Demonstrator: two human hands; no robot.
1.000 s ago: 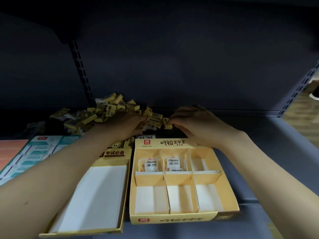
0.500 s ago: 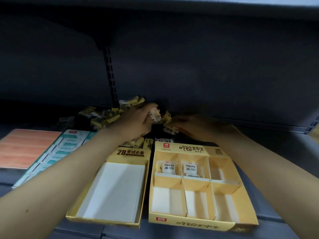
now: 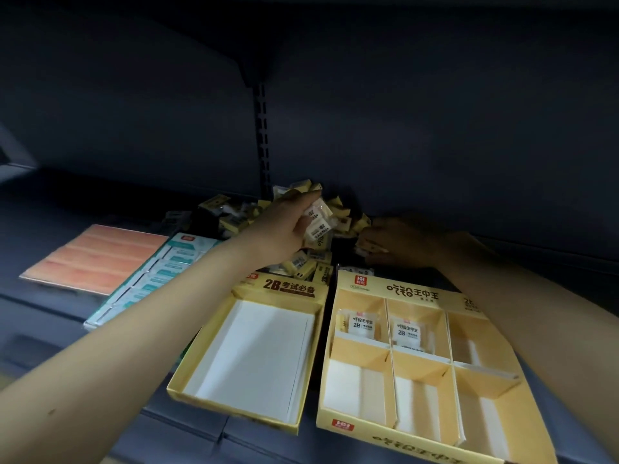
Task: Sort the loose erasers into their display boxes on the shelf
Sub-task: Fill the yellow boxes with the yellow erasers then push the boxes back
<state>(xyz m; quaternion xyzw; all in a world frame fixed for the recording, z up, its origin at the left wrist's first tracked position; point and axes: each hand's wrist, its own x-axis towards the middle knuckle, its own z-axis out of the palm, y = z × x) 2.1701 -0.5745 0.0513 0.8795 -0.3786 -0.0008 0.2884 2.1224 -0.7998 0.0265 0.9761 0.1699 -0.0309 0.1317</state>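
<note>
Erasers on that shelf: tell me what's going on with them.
A person is sorting a pile of loose erasers at the back of the shelf. The left hand holds a few white wrapped erasers lifted above the pile; the right hand reaches into it, its grip in shadow. The divided display box has erasers in two back compartments only; the undivided box beside it holds none.

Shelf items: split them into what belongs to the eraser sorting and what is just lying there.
Part of the job:
- loose erasers piled at the back
- wrapped erasers held by the left hand
- right hand in the pile
- open box
- divided box

Just lying there:
- orange pack
- teal-and-white packs
</note>
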